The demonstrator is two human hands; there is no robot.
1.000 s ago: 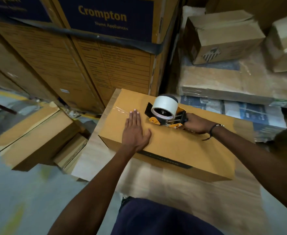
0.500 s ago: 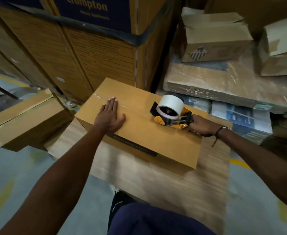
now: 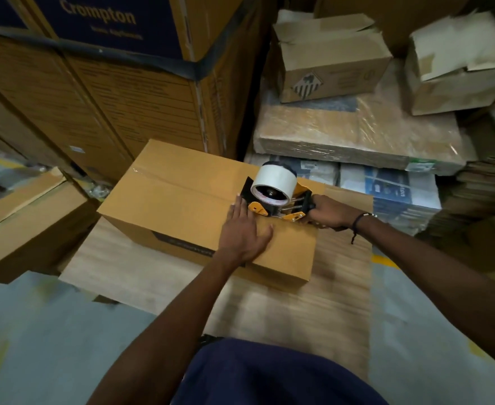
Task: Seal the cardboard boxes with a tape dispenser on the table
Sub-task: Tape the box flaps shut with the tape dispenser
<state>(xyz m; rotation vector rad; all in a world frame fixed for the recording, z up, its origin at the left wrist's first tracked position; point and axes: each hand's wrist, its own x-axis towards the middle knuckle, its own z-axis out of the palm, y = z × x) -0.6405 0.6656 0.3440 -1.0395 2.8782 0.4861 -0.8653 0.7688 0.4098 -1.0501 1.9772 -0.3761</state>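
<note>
The left hand (image 3: 244, 230) lies flat on top of the cardboard box (image 3: 182, 206), fingers straight and held together, thumb spread toward the box's near right corner, pressing the flap down just beside the tape dispenser (image 3: 275, 194). The right hand (image 3: 328, 211) wraps around the dispenser's handle at the box's right edge, wrist low, forearm reaching in from the right. The box sits on the table (image 3: 298, 302), toward its far edge, with a strip of clear tape running along the centre seam from the far left corner up to the dispenser.

The box looks stiff at its edges but likely gives along the seam, so a flat palm close to the roller seems the sensible hold; its smooth top could slide on the wood under a hard pull. The dispenser looks light and rigid, best taken by the handle, away from what is probably a toothed blade at the front
</note>
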